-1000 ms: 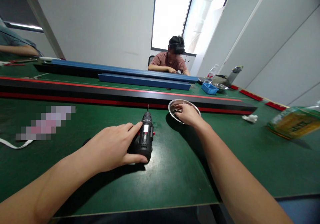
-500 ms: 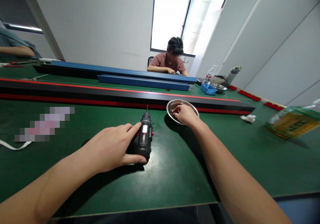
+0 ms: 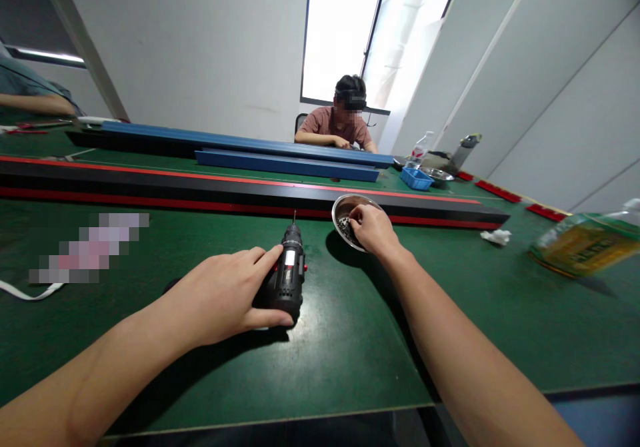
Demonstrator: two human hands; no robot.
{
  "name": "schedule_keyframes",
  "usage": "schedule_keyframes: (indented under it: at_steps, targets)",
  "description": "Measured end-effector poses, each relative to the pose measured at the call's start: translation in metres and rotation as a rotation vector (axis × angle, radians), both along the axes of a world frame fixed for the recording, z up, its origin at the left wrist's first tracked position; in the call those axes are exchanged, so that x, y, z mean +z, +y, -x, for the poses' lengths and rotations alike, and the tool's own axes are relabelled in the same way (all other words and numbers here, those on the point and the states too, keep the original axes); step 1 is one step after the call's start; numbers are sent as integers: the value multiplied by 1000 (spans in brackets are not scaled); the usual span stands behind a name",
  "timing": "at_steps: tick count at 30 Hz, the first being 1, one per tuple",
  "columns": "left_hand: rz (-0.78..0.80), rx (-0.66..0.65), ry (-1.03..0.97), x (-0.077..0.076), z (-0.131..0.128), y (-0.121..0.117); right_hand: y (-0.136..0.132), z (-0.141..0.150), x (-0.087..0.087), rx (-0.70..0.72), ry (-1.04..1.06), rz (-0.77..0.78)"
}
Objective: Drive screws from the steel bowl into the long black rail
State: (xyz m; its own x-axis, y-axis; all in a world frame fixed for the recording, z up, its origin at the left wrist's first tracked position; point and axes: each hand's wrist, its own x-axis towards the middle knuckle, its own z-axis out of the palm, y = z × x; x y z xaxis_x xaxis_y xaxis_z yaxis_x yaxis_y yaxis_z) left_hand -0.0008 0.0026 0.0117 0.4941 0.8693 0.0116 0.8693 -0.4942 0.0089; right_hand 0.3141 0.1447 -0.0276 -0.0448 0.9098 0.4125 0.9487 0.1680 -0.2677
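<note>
A black and red cordless drill lies on the green table with its bit pointing away from me. My left hand is wrapped round its body, forefinger laid along the top. My right hand reaches into a small round metal bowl of dark screws, fingers pinched together among them; the bowl is tipped up toward me. What the fingertips hold is too small to make out.
A long black rail with red stripes crosses the table behind the drill, blue rails beyond it. A person in a red shirt sits opposite. A blue tray, bottles and a yellow packet lie right; white strap left.
My right hand has dug deeper into the metal bowl, and the bowl has tipped up on its near edge. My left hand and the drill have stayed put.
</note>
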Motion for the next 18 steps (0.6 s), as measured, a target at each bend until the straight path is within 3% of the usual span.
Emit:
schedule_keyframes:
  at_steps: [8, 18]
  targets:
    - [-19, 0, 6, -3, 1, 1, 4, 1, -9, -36, 82, -108]
    - [10, -1, 0, 0, 0, 0, 4, 0, -8, -132, 139, -183]
